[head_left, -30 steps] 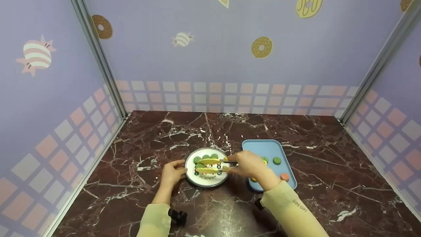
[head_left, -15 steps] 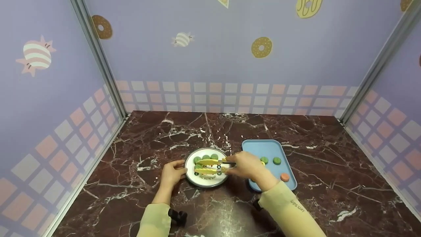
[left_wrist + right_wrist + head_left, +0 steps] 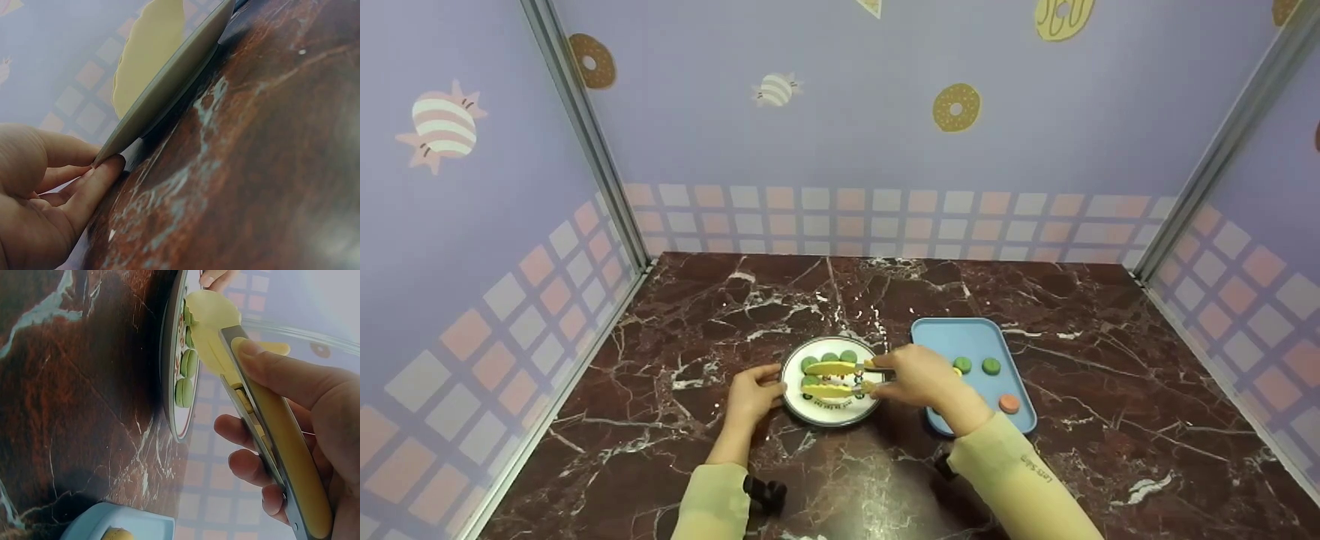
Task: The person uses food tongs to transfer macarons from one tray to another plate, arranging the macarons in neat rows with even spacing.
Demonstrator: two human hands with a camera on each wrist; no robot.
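Several green macarons (image 3: 189,363) sit on a round white plate (image 3: 796,405) with a dark rim and printed pattern. My left hand (image 3: 751,394) pinches the plate's left edge between thumb and fingers, as the left wrist view shows. My right hand (image 3: 922,379) holds yellow-tipped tongs (image 3: 281,444) with metal arms and yellow grips. The two tong tips stand apart over the plate, one nearer the back and one nearer the front. A green macaron (image 3: 810,381) lies between them near the plate's left side, partly covered by the tips.
Right of the plate lies a blue tray (image 3: 960,334), partly behind my right hand. It holds green macarons (image 3: 991,366), an orange-pink one (image 3: 1009,403) and some yellow. A dark red marbled tabletop (image 3: 720,300) runs to patterned walls (image 3: 840,135) at the back and sides.
The tongs have shifted slightly left, and their tips have spread a little wider around the macaron. My left hand and the plate have stayed in place.
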